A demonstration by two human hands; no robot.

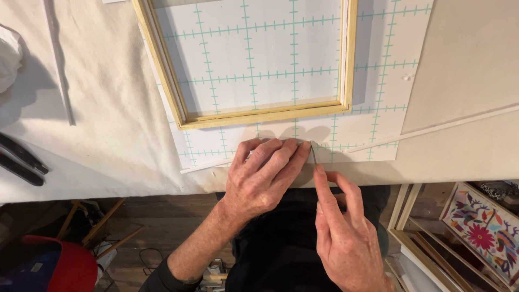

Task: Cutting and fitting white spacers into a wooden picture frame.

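My left hand (265, 173) lies flat with its fingers pressed on the near edge of a white board printed with a teal grid (378, 92), holding down a thin white strip (216, 164) there. My right hand (340, 227) pinches a slim dark blade-like tool (313, 152), its tip set against the board edge just right of my left fingertips. A light wooden frame (259, 116) rests on the grid board beyond both hands.
A white cloth covers the table (108, 135). Black-handled tools (21, 162) lie at the left edge. A long thin white strip (443, 126) runs right over a beige board (470, 59). Below the table stand wooden frames (411, 238), an embroidered picture (486, 232) and a red object (59, 265).
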